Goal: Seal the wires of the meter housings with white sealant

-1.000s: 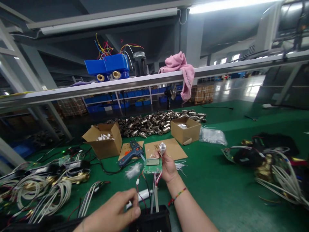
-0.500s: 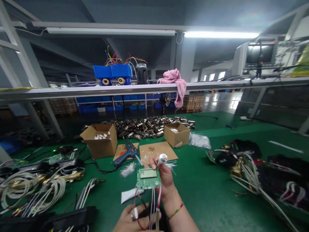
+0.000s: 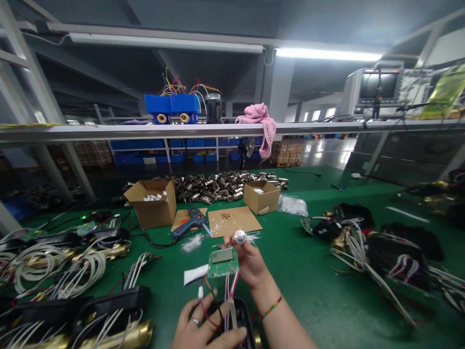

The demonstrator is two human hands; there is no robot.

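A green circuit board [image 3: 225, 269] with a small grey display stands tilted above a black housing [image 3: 244, 310], joined by red, black and white wires. My left hand [image 3: 205, 322], wearing a ring, is closed around the housing, its thumb over the wires. Just behind the board, my right hand [image 3: 252, 265] is closed on a small round silver-white piece [image 3: 240, 237]. Whether those fingers also touch the board I cannot tell. A white flat tube [image 3: 195, 275] lies left of the board.
A blue glue gun [image 3: 191, 223] rests near a cardboard sheet [image 3: 236, 220]. Two open cartons [image 3: 154, 208] flank a pile of metal fittings [image 3: 214, 186]. Wired black units with brass parts lie left [image 3: 112, 310] and right [image 3: 348, 232]. A shelf [image 3: 308, 128] crosses above.
The view has shifted, showing more of the black housing under my left hand. The board and the round piece have tilted slightly. My left thumb now lies over the wires.
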